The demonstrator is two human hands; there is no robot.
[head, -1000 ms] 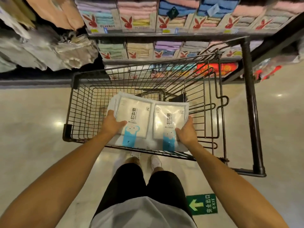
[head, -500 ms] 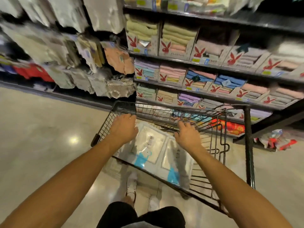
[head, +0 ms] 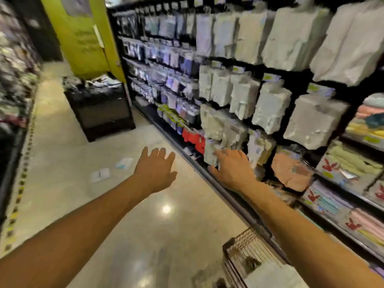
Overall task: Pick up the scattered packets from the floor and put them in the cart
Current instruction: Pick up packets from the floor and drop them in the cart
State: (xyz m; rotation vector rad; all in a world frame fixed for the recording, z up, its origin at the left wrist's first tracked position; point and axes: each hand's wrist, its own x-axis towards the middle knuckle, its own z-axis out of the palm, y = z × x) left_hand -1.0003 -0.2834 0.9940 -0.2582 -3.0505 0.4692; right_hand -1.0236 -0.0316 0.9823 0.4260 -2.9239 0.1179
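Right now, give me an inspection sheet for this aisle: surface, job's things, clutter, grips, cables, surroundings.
Surface: glossy pale floor, picture blurred.
Job's things: nearer packet and farther packet lie on the floor ahead; cart at lower right, something white inside.
Clutter: nothing seen.
Grips: left hand open, empty; right hand open, empty, before the hanging packs, contact unclear.
Cables: nothing seen.
Surroundings: black bin, green pillar, shelves of folded towels.
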